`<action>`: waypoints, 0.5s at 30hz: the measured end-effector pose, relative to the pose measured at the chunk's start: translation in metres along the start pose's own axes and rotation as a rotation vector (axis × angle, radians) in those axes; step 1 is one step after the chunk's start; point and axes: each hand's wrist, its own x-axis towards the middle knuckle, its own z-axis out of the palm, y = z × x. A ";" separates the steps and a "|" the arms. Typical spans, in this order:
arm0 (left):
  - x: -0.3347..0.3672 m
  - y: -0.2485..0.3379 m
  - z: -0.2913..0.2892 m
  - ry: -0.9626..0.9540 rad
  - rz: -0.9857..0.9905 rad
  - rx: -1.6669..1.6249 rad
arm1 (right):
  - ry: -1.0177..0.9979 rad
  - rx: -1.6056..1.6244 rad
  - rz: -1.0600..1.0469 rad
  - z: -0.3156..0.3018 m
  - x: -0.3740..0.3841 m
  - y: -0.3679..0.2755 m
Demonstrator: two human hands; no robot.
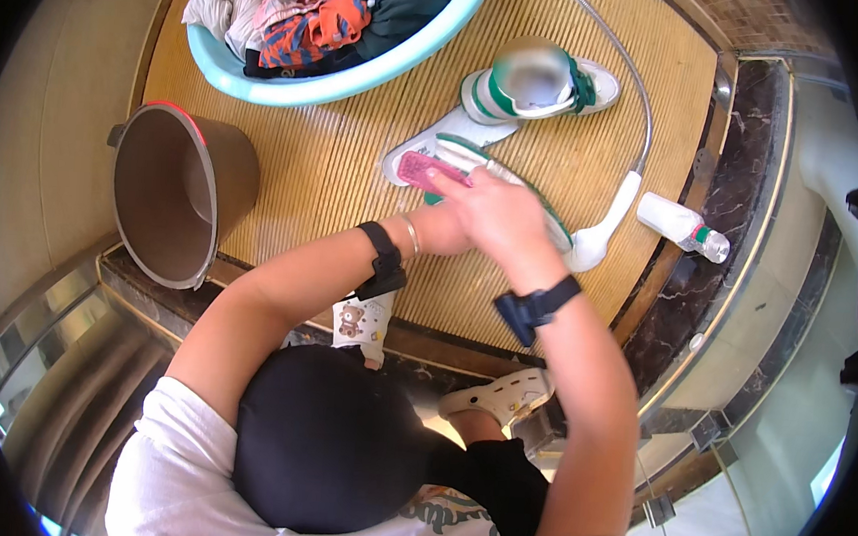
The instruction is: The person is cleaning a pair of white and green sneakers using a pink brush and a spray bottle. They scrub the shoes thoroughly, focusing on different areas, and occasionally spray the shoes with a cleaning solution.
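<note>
My right hand [504, 217] is closed around a pink scrubbing brush [419, 170], which lies against a white and green shoe [466, 152]. My left hand [443, 232] is at the near side of this shoe and appears to grip it; my right hand hides most of its fingers. Just beyond, a second white and green shoe [499, 88] rests with its opening visible. A pale grey insole [401, 158] lies flat between the two shoes and partly under the near one.
A light blue basin [337, 90] of clothes stands at the far left, with a brown bucket [241, 166] nearer. To the right are a white shower head [617, 211] on its metal hose [637, 79] and a white bottle [670, 219] lying down. Ribbed yellow flooring [306, 187] lies underneath.
</note>
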 end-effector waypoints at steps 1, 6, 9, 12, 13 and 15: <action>-0.001 0.012 -0.012 -0.280 -0.270 -0.118 | 0.023 0.021 -0.035 -0.012 -0.010 0.011; 0.001 0.035 -0.022 -0.221 -0.459 -0.147 | -0.148 -0.122 0.005 -0.053 -0.056 0.048; -0.001 0.023 -0.013 -0.168 -0.334 -0.100 | -0.022 -0.071 -0.067 -0.032 -0.024 0.018; -0.001 0.016 -0.006 -0.021 -0.123 -0.060 | -0.003 -0.144 -0.134 -0.014 0.012 -0.005; 0.001 0.010 -0.002 -0.029 -0.079 0.054 | -0.043 -0.192 -0.144 -0.011 0.018 -0.010; 0.000 0.020 -0.008 -0.130 -0.318 -0.120 | 0.002 -0.020 -0.044 -0.027 0.000 0.009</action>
